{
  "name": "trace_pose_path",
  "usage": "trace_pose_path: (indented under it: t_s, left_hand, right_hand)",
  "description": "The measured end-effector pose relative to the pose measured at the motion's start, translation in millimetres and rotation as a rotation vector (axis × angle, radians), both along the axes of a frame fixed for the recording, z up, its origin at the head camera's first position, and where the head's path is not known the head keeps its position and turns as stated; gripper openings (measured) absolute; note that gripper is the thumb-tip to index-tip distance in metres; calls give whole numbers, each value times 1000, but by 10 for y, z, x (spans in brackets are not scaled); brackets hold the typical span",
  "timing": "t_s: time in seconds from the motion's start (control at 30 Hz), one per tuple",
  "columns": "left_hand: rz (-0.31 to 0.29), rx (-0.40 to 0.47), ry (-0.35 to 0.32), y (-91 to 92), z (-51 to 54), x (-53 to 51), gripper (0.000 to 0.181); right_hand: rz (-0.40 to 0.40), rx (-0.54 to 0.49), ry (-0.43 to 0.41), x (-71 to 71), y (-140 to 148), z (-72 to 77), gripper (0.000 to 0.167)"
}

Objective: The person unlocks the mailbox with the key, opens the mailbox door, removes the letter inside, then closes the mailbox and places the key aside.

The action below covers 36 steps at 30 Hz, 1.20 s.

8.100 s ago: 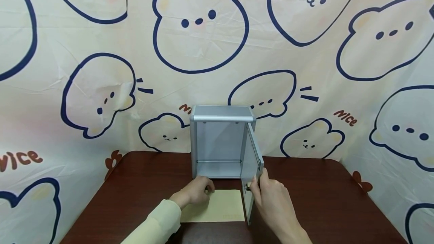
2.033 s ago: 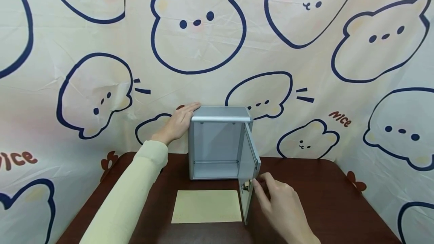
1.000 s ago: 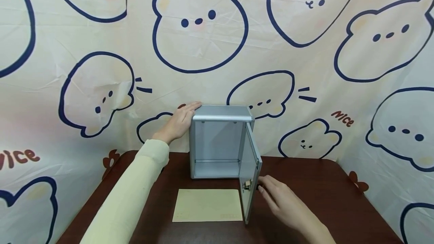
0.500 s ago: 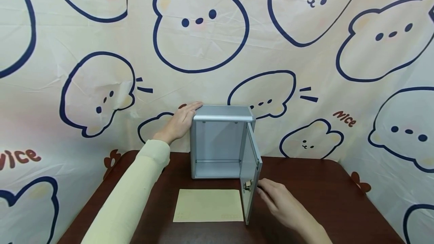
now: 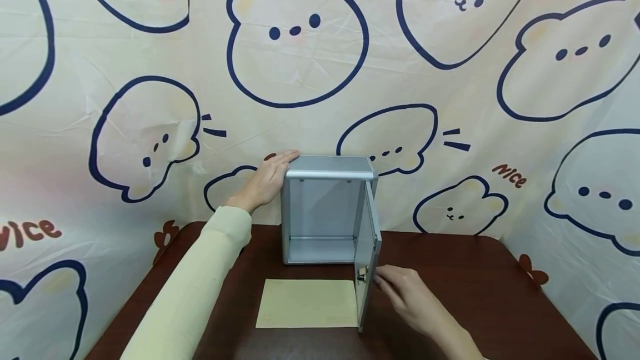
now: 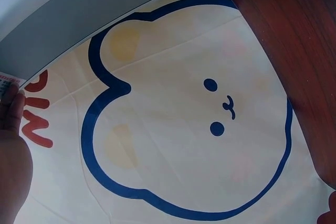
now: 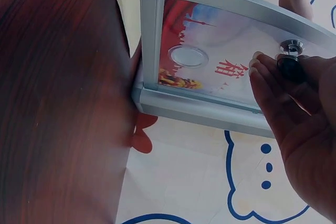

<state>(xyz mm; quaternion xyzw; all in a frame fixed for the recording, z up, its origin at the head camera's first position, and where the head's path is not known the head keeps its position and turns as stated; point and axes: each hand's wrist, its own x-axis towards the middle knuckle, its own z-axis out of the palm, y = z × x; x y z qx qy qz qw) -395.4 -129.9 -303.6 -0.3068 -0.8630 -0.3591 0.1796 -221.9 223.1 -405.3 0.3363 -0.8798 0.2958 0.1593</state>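
A silver metal box [image 5: 330, 166] stands upright at the back of the table, its interior bare. Its hinged door [image 5: 365, 238] is swung out toward the front on the right side. My left hand [image 5: 262, 183] rests on the box's upper left corner, fingers extended; the left wrist view catches only part of it. At the door's outer face, my right hand [image 7: 302, 129] pinches a black-headed key [image 7: 292, 70] at the round lock [image 7: 292, 46]. The lock's brass inner part [image 5: 362, 274] shows on the door's inside. Printed artwork covers the door's front panel [image 7: 231, 40].
A pale yellow paper [image 5: 307, 304], perhaps an envelope, lies flat before the box, beside the door's lower edge. The dark brown table [image 5: 450, 271] extends to both sides. Behind it hangs a cream cloth [image 5: 295, 82] with bear drawings.
My left hand went from the yellow paper up to the box's corner. My right hand shifted from the door's edge to the key outside. The door has just swung slightly inward.
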Motion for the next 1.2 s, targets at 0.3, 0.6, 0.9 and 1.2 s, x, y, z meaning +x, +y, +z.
trace_pose_path:
  t_s: [0.3, 0.6, 0.9, 1.2]
  left_hand:
    - [3, -5, -2, -6, 6, 2, 53]
    - [1, 4, 5, -2, -1, 5, 53]
    - [3, 16, 15, 2, 13, 16, 53]
    - [12, -3, 10, -1, 13, 17, 53]
  right_hand:
    - [14, -22, 0, 1, -127, -7, 17]
    - [11, -33, -34, -10, -234, -6, 17]
    - [7, -43, -72, -35, -369, 5, 17]
    - [34, -49, -17, -89, -474, -29, 17]
